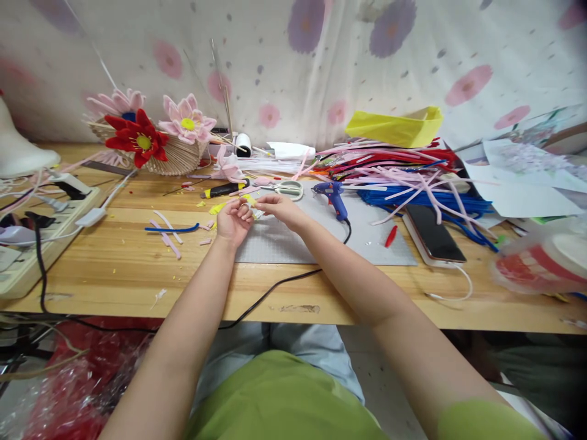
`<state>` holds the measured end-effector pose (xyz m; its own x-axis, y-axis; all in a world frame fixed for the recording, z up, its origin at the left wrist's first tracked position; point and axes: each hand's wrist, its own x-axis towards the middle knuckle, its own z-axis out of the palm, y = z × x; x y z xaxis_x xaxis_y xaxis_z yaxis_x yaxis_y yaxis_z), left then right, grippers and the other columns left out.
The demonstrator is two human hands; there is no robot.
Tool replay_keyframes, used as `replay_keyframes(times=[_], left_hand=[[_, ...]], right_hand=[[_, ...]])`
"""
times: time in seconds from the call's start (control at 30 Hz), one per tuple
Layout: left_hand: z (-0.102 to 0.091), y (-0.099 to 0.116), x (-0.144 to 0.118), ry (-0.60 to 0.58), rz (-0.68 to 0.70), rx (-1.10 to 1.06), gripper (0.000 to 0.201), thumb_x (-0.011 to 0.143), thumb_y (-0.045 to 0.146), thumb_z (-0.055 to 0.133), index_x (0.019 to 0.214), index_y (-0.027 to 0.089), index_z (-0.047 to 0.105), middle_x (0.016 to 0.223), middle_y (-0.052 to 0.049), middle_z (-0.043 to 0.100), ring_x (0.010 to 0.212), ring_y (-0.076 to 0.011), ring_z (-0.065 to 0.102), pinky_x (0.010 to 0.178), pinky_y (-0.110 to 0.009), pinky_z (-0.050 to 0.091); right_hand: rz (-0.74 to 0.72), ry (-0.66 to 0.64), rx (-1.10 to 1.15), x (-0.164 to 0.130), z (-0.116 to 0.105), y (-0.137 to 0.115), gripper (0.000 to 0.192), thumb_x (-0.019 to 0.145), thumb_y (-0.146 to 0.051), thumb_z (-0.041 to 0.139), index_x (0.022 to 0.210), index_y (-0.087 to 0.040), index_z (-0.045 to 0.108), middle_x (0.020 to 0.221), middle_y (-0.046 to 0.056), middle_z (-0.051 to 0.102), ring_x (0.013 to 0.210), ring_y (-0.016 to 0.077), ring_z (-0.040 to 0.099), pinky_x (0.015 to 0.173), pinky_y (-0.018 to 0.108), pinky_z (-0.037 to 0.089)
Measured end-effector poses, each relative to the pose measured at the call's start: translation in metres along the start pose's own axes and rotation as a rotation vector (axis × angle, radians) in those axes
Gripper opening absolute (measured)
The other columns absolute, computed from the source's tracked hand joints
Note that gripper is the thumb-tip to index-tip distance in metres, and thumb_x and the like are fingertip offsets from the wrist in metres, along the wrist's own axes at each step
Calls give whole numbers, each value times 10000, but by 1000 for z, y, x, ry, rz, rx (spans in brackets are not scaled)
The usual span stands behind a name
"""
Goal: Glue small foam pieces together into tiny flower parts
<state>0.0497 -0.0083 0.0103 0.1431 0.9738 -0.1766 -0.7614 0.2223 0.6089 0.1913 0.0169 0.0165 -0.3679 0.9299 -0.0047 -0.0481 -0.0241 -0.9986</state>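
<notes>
My left hand (pixel 233 221) and my right hand (pixel 280 210) meet over the near left corner of a grey cutting mat (pixel 321 241). Together they pinch a small yellow and white piece (pixel 252 206) between their fingertips. Its exact shape is too small to tell. A blue glue gun (pixel 334 197) lies on the mat just right of my right hand, its black cord (pixel 293 282) running off the table's front edge. White-handled scissors (pixel 288 189) lie just behind my hands.
A heap of pink, red and blue pipe cleaners (pixel 403 177) fills the back right, a phone (pixel 433 232) beside it. Handmade flowers (pixel 142 137) stand back left. A power strip (pixel 41 229) sits at the left, tape rolls (pixel 541 263) at the right. Loose pipe-cleaner bits (pixel 172 232) lie left.
</notes>
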Motion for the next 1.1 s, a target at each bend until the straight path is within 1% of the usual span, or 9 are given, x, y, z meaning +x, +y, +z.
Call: replay_keyframes(times=[0.1, 0.2, 0.43, 0.6, 0.7, 0.83, 0.97, 1.03, 1.1], left_hand=[[-1, 0, 1, -4, -2, -12, 180, 803, 168, 399, 725, 140, 559, 473, 61, 256, 399, -58, 311, 424, -167, 290], [-2, 0, 1, -7, -3, -22, 190, 813, 173, 392, 744, 139, 566, 476, 59, 262, 401, -58, 309, 424, -168, 295], [-1, 1, -2, -62, -15, -104, 222, 833, 165, 356, 715, 136, 542, 488, 56, 259, 414, -56, 304, 417, -165, 286], [2, -1, -5, -67, -67, -95, 223, 846, 175, 362, 755, 135, 561, 503, 54, 263, 422, -57, 309, 406, -157, 282], [3, -1, -7, -75, -78, -90, 198, 847, 183, 391, 761, 139, 564, 524, 50, 265, 433, -53, 307, 390, -146, 262], [3, -1, -10, -85, -45, -59, 184, 847, 187, 409, 744, 153, 558, 532, 44, 253, 443, -57, 279, 378, -141, 249], [2, -1, -11, -75, -34, -19, 147, 834, 200, 458, 711, 165, 530, 525, 44, 223, 441, -58, 253, 375, -144, 241], [1, -2, -11, -87, -57, -17, 141, 829, 211, 478, 700, 166, 513, 526, 45, 219, 439, -54, 248, 372, -143, 228], [0, -3, -11, -100, -86, -19, 138, 825, 221, 493, 699, 166, 506, 526, 46, 220, 433, -51, 241, 367, -145, 216]], right_hand=[[53, -68, -19, 6, 0, 0, 165, 602, -259, 758, 713, -157, 691, 686, -25, 637, 655, 68, 513, 616, 202, 378], [90, -104, 28, 9, -3, 3, 161, 582, -243, 775, 692, -154, 700, 684, -15, 641, 663, 72, 521, 611, 202, 379], [169, -131, 192, 4, -13, 20, 143, 568, -195, 787, 657, -143, 687, 687, 6, 642, 655, 72, 528, 603, 202, 404], [149, -154, 220, 1, -14, 24, 155, 575, -209, 782, 679, -144, 688, 691, 2, 646, 651, 69, 532, 600, 194, 404], [139, -152, 240, -1, -15, 24, 190, 564, -219, 787, 715, -150, 695, 735, 9, 664, 675, 75, 537, 600, 193, 404], [113, -94, 325, -5, -21, 23, 237, 548, -249, 793, 746, -168, 689, 828, 16, 681, 698, 82, 542, 593, 192, 408], [80, -61, 357, -8, -24, 23, 231, 560, -293, 783, 676, -169, 627, 948, 22, 686, 667, 65, 518, 599, 200, 409], [71, -75, 328, -9, -22, 23, 247, 556, -306, 784, 674, -168, 616, 876, 10, 680, 660, 65, 514, 601, 199, 402], [59, -90, 290, -10, -19, 24, 261, 550, -323, 787, 691, -169, 630, 744, -14, 644, 654, 69, 514, 598, 197, 391]])
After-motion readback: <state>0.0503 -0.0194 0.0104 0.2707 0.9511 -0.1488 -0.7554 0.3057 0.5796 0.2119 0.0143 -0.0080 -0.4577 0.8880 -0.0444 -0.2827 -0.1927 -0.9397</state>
